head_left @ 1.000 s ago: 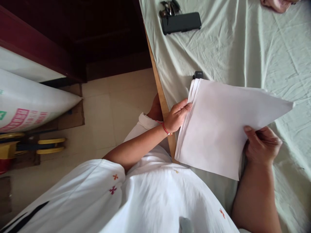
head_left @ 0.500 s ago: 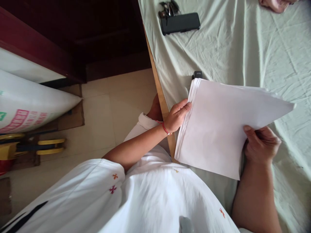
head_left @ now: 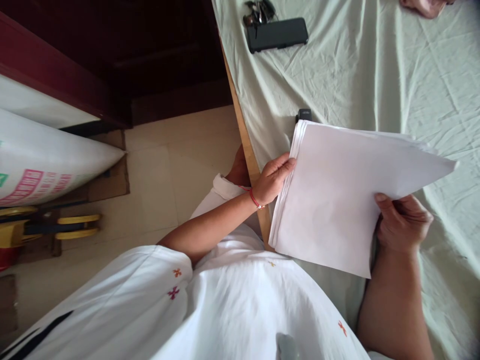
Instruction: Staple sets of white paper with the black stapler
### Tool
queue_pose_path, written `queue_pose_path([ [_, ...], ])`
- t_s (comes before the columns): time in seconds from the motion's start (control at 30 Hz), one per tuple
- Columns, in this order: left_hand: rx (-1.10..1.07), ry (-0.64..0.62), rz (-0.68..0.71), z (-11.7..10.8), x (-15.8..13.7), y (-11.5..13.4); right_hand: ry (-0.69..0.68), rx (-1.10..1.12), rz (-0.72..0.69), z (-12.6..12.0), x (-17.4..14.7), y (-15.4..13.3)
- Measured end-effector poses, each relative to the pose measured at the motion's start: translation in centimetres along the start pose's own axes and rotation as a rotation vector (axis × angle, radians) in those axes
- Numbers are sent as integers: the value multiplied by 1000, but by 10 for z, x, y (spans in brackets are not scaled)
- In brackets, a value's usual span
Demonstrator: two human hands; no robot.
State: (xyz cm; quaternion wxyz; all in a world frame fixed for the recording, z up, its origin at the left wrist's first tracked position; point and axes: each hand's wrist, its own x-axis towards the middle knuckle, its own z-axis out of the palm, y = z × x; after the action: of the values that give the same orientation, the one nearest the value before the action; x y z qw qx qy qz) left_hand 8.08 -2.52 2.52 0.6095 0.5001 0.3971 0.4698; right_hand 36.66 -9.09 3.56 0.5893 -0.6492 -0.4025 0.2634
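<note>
A stack of blank white paper is held between my two hands above the cloth-covered surface. My left hand, with a red string bracelet at the wrist, pinches the stack's left edge, thumb on top. There the sheets are slightly fanned. My right hand grips the lower right side, thumb on top and fingers underneath, and the sheets bend up toward a point at the far right. Part of a small black object sticks out behind the stack's upper left corner; its kind is hidden.
A dark phone and a bunch of keys lie at the back of the pale green cloth. Pink fabric is at the top right. On the floor at left are a printed white sack and a yellow-and-black wheeled object.
Almost nothing differs. The whole view has shifted very slightly, and both hands keep the same hold on the paper.
</note>
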Motion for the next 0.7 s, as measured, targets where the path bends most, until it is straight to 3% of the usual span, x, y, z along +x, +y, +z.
queue_pose_path([
  [0.47,43,19,14,0,1,0,62,34,36,3,1,-4],
  [0.7,26,10,34,-1,2,-4,29,-63,37,-1,0,-9],
])
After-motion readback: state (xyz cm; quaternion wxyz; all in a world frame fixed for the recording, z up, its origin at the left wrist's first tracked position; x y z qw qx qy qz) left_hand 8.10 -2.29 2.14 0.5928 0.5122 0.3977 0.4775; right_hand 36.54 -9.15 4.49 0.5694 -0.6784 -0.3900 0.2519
